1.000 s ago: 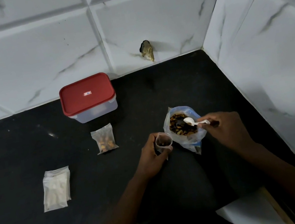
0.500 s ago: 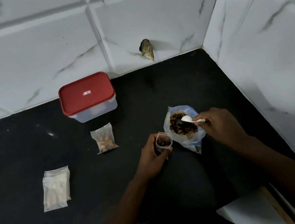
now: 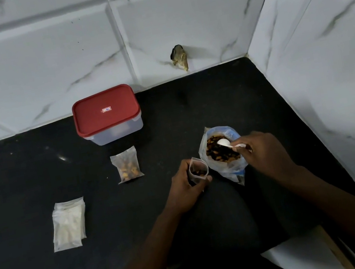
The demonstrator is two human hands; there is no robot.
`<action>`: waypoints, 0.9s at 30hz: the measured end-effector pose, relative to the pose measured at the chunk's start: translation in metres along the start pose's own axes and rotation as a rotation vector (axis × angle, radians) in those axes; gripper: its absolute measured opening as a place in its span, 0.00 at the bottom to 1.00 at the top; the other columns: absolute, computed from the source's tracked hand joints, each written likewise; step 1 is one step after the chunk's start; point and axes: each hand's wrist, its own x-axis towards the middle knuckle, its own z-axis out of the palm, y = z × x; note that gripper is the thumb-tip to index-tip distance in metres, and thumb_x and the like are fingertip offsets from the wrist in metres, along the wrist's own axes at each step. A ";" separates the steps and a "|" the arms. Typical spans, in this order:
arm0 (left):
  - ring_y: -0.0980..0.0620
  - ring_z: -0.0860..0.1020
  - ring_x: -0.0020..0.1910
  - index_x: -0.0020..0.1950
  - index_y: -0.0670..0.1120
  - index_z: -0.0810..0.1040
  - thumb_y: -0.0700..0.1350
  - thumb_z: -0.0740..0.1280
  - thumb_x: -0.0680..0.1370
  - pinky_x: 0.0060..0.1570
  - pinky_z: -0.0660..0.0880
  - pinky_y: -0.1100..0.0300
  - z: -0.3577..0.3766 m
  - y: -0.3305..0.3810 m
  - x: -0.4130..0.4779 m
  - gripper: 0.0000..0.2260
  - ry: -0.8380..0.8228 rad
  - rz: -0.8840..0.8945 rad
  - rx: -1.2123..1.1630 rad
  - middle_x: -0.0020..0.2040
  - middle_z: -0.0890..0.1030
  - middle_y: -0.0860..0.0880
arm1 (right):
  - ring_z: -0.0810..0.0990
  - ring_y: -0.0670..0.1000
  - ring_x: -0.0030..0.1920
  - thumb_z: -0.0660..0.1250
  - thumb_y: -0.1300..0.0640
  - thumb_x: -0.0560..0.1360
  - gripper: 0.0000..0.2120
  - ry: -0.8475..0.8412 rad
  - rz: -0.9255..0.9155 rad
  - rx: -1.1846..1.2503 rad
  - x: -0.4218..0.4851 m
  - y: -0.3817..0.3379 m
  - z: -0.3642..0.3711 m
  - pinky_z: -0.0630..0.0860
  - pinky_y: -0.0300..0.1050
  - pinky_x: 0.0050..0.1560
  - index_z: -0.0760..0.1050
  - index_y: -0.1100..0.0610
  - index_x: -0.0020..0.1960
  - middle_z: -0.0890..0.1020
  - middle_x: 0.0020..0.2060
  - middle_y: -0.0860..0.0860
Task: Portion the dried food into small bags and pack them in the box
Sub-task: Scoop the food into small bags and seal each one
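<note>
Dried food (image 3: 219, 155) sits in the open big bag (image 3: 232, 167) on the desk (image 3: 36, 173); right grip (image 3: 265, 154) pinches a white spoon (image 3: 223, 142) dipped in it; left grip (image 3: 184, 187) clasps a part-filled small bag (image 3: 198, 172) just beside; scooping step, I judge; next needs a level carry across.

Left hand (image 3: 184, 186) grips small bag (image 3: 198, 173); right hand (image 3: 264, 154) holds spoon (image 3: 226, 143).

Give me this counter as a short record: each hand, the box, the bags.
left hand: grips an open small bag, some food inside
right hand: holds white spoon, bowl in the mouth of the large food bag
box: red lid on, near the wall
filled bag: lies flat in front of the box
empty bags: stacked on the counter, far left
</note>
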 end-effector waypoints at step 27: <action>0.66 0.79 0.58 0.62 0.54 0.74 0.44 0.74 0.78 0.58 0.76 0.64 0.000 -0.002 0.004 0.15 -0.005 -0.029 0.007 0.58 0.81 0.58 | 0.83 0.45 0.44 0.71 0.58 0.78 0.07 0.002 -0.040 -0.008 0.008 0.004 -0.010 0.78 0.41 0.48 0.84 0.56 0.55 0.86 0.44 0.50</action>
